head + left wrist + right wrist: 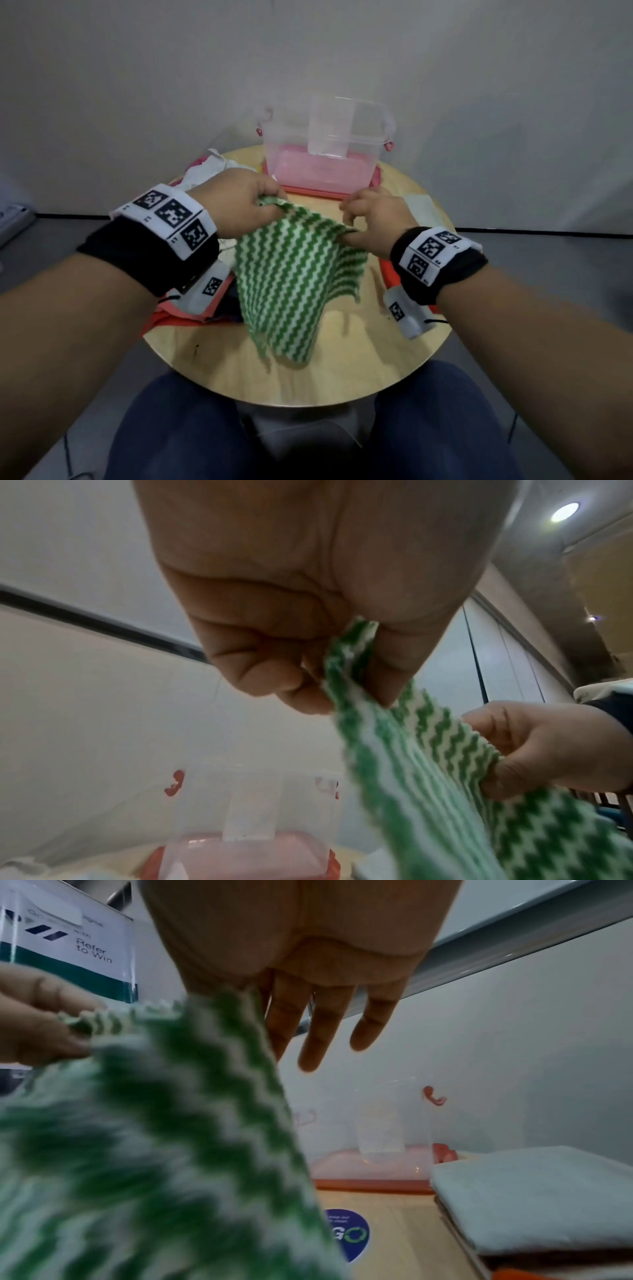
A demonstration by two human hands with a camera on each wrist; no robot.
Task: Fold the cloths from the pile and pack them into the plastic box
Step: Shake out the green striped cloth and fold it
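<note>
We see a green-and-white zigzag cloth (291,274) at the centre of the head view, lifted by its top edge and hanging down over the round table, its lower corner draped on the wood. Above it, in the upper middle of the frame, stands the clear plastic box (325,150), open, with a pink base. At centre left lies the pile of cloths (205,168), white and crumpled on top.

A round pale wooden table (342,380) stands against a plain grey-white wall (137,85). Grey floor (548,246) spreads either side of the table, a dark skirting line (68,216) marking where wall meets floor. High above the table, a round ceiling lamp (564,512) glows.
</note>
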